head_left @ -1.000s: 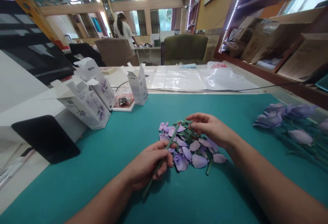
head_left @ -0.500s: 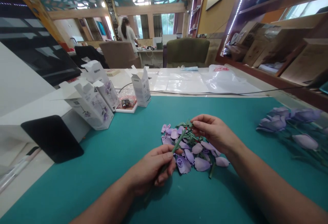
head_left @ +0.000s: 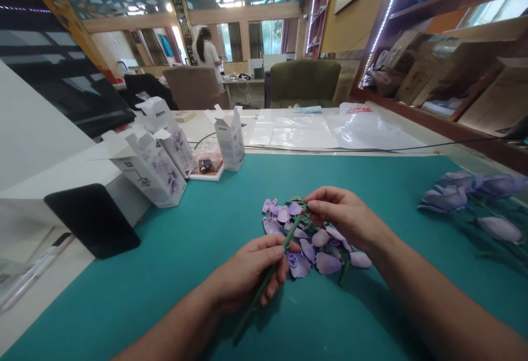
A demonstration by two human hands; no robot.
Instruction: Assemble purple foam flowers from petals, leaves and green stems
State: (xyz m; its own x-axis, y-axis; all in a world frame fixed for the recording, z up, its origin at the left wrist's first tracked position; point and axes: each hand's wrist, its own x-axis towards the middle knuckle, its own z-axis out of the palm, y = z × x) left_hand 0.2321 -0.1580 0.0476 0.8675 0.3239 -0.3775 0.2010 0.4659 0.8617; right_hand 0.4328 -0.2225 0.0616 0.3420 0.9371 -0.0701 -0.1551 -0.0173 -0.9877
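My left hand (head_left: 258,267) is closed around a long green flower stem (head_left: 293,229), which slants from lower left to upper right. At the stem's upper end my right hand (head_left: 340,209) pinches a small green piece (head_left: 306,205); the fingertips partly hide where the two meet. Under and behind both hands lies a heap of loose flower parts: pale purple petals (head_left: 329,263), a rolled purple bloom (head_left: 298,264) and a short green stem piece (head_left: 345,274). Some small green and red parts in the heap are too covered to make out.
A teal mat (head_left: 198,234) covers the table. Assembled purple flowers (head_left: 447,196) lie at the right. Several white boxes (head_left: 150,171), a small white tray (head_left: 208,174) and a black tablet-like panel (head_left: 93,220) stand at the left. Plastic bags (head_left: 371,130) lie at the back.
The green piece in my right hand has come down to the stem's upper end. My left hand has shifted slightly, and more of the stem's lower end shows.
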